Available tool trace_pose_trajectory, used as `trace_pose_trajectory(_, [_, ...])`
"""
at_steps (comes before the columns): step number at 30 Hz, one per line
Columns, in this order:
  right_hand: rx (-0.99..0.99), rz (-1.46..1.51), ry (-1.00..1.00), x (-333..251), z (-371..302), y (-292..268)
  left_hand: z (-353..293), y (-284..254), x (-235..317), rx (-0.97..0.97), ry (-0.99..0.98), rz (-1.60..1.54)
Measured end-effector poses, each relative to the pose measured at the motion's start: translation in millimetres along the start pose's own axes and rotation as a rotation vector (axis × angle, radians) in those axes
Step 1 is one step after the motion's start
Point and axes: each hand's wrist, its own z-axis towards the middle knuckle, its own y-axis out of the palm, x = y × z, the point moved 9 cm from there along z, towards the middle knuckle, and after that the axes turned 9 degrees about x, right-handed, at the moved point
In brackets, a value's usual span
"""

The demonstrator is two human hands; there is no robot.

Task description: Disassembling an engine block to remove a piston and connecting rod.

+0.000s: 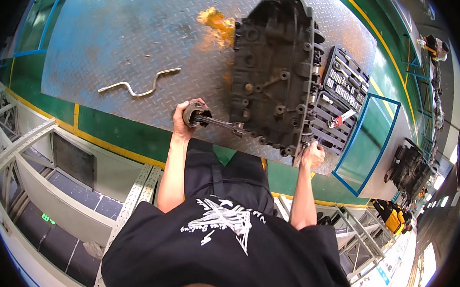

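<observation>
My left hand [180,121] is closed around a dark metal piston [199,109] just above the near edge of the metal-plate bench. From the piston, its connecting rod [220,124] points right, with the big end close to the lower left corner of a black engine block [267,83]. The block lies on the bench with a ribbed, bossed face upward. At its near right corner my right hand [313,155] is curled with bent fingers against the block's edge; part of that grip is hidden.
Right of the block lies an opened tool case [342,79] with sockets, and a red-handled tool [340,119] in its near half. A bent speed-handle wrench [139,93] and a small metal piece [147,55] rest on the left. Another engine part [409,171] stands far right.
</observation>
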Motion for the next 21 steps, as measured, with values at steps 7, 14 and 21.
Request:
trace_pose_trajectory(7, [0.000,-0.171,-0.308,-10,-2,17,-64,-138,95,0.132,0.218,-0.268])
trace_pose_trajectory(14, [-0.060,-0.040,-0.099,21,11,38,-168,-241,109,0.515,0.357,-0.509])
trace_pose_trajectory(21, [0.545,0.561,-0.622,-81,-63,-131,-208,-183,126,0.502,0.557,-0.372])
